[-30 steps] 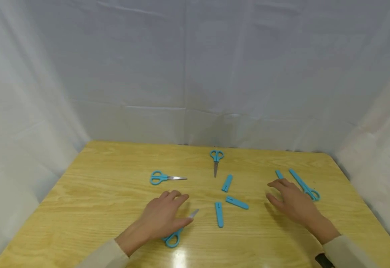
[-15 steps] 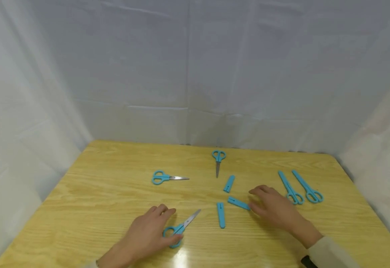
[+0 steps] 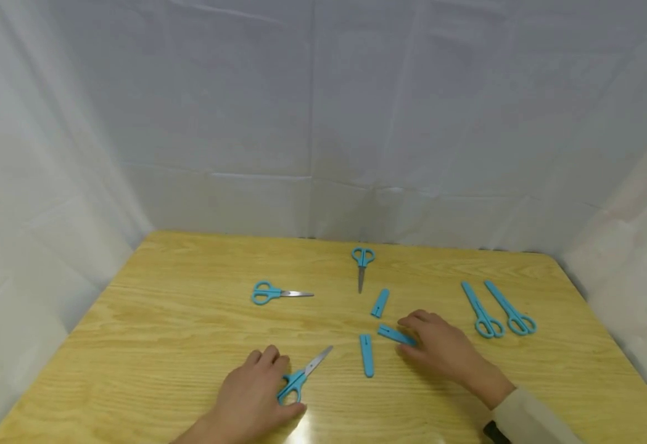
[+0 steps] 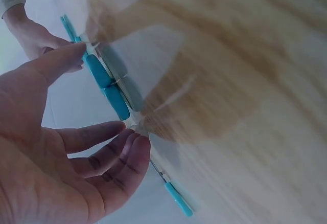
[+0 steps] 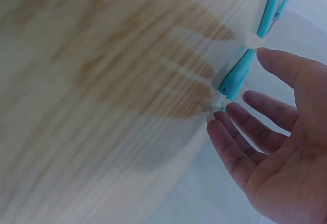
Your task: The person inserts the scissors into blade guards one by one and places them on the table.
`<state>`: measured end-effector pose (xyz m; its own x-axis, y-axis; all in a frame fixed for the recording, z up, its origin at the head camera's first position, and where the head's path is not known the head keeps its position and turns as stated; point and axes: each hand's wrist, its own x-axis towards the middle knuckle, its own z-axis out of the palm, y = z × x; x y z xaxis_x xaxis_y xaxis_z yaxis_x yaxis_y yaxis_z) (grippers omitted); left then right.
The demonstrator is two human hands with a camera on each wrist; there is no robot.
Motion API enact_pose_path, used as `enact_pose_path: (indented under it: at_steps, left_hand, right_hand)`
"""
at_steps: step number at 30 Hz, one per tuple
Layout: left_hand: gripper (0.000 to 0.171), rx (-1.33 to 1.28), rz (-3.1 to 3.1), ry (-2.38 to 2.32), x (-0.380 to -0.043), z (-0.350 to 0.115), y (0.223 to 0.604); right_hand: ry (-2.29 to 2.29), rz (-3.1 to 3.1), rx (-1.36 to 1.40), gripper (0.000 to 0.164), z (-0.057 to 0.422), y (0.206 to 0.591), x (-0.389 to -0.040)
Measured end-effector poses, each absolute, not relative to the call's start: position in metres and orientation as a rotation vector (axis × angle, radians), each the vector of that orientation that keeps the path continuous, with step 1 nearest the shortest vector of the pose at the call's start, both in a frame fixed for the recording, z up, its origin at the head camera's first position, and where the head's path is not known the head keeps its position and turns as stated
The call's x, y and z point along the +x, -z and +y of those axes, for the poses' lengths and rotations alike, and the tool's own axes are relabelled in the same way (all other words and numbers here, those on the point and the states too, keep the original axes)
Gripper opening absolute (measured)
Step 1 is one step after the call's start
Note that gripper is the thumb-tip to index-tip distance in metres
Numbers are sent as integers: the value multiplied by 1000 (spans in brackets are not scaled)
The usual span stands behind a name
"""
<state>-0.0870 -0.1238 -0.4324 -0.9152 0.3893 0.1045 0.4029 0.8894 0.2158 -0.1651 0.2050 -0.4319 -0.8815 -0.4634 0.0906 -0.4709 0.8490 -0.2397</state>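
My left hand (image 3: 251, 394) is spread beside a pair of blue-handled scissors (image 3: 313, 361) with bare blades. Thumb and fingers stand on either side of the handles (image 4: 104, 83), without a visible grip. My right hand (image 3: 445, 348) reaches over a blue blade cover (image 3: 392, 333) lying on the table. Its thumb and fingers straddle the cover's right end; in the right wrist view the fingers look loosely bent, with the cover (image 5: 237, 73) between them and the thumb. Whether they touch it, I cannot tell.
Two more blade covers, one upright (image 3: 367, 356) and one slanted (image 3: 380, 303), lie mid-table. Uncovered scissors lie at the back left (image 3: 267, 293) and back centre (image 3: 362, 259). Two covered pairs (image 3: 481, 311) lie side by side at right. White cloth (image 3: 312, 123) surrounds the wooden table (image 3: 162, 345).
My right hand has moved left from the covered scissors to the loose blade cover. The left hand drew back, then edged in around the handles of the near scissors.
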Motion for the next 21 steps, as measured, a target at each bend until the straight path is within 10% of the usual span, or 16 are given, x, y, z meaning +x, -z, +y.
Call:
enact_pose_path:
  at_steps: [21]
  left_hand:
    - [36, -629, -3041, 462, -89, -123, 424]
  right_hand:
    - [-403, -3066, 752, 24, 195, 427, -170]
